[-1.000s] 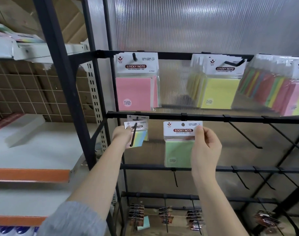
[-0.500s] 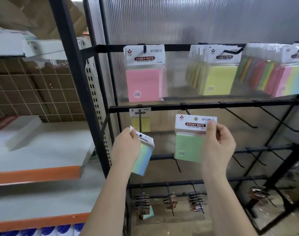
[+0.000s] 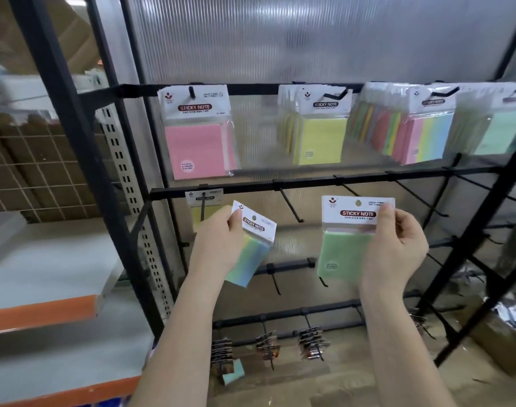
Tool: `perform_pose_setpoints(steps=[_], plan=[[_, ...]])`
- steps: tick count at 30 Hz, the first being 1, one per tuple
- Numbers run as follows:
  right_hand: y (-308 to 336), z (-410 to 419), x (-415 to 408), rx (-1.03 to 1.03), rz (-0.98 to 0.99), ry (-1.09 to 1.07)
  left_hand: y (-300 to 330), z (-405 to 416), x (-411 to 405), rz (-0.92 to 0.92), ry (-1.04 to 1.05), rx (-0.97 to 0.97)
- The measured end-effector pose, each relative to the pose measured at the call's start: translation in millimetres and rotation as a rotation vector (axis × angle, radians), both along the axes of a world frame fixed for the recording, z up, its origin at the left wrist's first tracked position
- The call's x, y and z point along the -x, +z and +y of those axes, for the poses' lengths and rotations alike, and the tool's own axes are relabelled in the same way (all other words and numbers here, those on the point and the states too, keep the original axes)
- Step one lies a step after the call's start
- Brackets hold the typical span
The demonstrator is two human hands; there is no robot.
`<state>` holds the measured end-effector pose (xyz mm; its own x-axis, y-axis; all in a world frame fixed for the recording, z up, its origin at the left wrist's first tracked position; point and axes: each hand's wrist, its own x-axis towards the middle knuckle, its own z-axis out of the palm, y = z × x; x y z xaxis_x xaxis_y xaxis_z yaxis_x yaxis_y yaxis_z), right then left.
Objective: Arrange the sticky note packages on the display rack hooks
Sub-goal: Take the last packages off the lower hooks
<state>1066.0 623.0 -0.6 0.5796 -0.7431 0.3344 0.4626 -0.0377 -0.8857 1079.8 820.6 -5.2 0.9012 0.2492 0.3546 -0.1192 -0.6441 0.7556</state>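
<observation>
Green pack [image 3: 346, 254] pinched by right hand [image 3: 394, 248] — left hand [image 3: 221, 239] pinching rainbow pack [image 3: 250, 254], now lower.

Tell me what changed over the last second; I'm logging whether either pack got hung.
The left hand pulled its rainbow pack down off the second-bar hook, and the right hand lowered the green pack away from the bar. Neither is hung. Both hands keep their grip; the pink pack above stays hanging.

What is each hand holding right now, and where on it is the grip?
The left hand pinches a rainbow sticky note package at its white header card. The right hand grips a green sticky note package along its right edge, thumb on the header.
</observation>
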Motion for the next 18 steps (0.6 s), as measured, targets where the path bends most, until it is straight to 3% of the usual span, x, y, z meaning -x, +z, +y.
perform_pose_setpoints(steps=[6,18], plan=[[2.4,-67.1,-3.6,-0.007,-0.004,-0.004,14.7,-70.8,-11.2,-0.114,-0.064,0.020],[16.3,-248.0,-23.7,0.128,0.012,0.095,39.2,-262.9,-21.5,-0.304,0.013,0.179]])
